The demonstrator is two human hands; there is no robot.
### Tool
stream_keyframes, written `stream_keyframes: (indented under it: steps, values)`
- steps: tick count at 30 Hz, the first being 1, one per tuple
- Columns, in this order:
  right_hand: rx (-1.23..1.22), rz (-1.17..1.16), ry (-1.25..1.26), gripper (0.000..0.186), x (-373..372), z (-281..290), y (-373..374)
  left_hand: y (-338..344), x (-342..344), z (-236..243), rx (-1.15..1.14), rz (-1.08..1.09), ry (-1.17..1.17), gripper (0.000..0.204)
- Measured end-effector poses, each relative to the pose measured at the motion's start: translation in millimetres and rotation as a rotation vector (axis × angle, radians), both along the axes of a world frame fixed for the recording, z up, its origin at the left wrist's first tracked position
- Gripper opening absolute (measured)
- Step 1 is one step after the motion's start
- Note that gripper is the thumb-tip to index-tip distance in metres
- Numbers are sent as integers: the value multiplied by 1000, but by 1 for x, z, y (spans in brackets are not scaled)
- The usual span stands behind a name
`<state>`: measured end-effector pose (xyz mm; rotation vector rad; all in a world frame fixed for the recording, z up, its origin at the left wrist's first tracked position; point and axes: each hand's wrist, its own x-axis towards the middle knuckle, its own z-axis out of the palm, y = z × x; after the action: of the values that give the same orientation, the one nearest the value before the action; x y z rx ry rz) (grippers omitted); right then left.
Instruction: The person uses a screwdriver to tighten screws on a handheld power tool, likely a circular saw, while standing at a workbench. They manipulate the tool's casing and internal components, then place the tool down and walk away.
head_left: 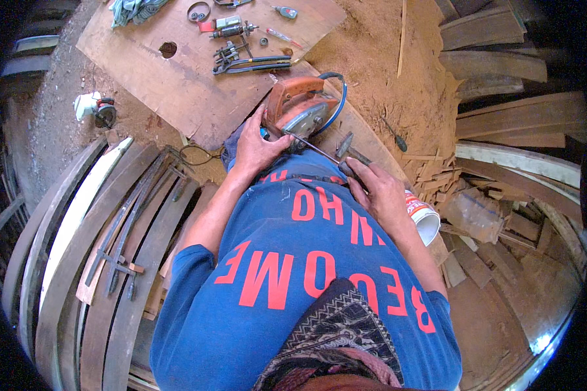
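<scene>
An orange handheld power tool [293,94] with a grey metal housing and a blue-black cord rests close in front of my body. My left hand [257,144] grips its near side, thumb stretched along the lower edge. In my right hand [378,189] is a screwdriver [316,150], its dark handle between thumb and fingers. The thin shaft points left toward the tool, and its tip ends beside my left thumb; whether it touches a screw is too small to tell. Just beyond the shaft lies what looks like a small hammer [347,144].
On the plywood sheet [195,91] lie a motor armature [235,29], a black-handled puller-like tool [251,64] and a cloth [134,10]. A white grinder [92,107] sits left. Curved planks [137,260] flank me; a white-and-red bucket [426,225] stands by my right forearm.
</scene>
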<state>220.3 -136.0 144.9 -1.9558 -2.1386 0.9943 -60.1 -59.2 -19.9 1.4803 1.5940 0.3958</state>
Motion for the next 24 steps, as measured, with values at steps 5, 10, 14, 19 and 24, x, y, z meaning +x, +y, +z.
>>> stream_keyframes:
  steps: [5, 10, 14, 19, 24]
  values:
    - [13, -2, 17, 42, 0, 0, 1, 2, 1, 4, -5, -26, -24, 102]
    - [2, 59, -45, 47, 0, 2, 4, 3, 1, 7, -58, -28, -22, 103]
    - [145, 256, -131, 54, 0, 6, 15, 1, 0, 0, -28, -44, -1, 106]
    - [35, 269, 1, 52, 3, 1, 26, -1, 4, -5, -2, -47, 10, 106]
    - [-347, -109, 229, 42, -3, -10, 39, -1, 6, 0, 33, -40, 25, 105]
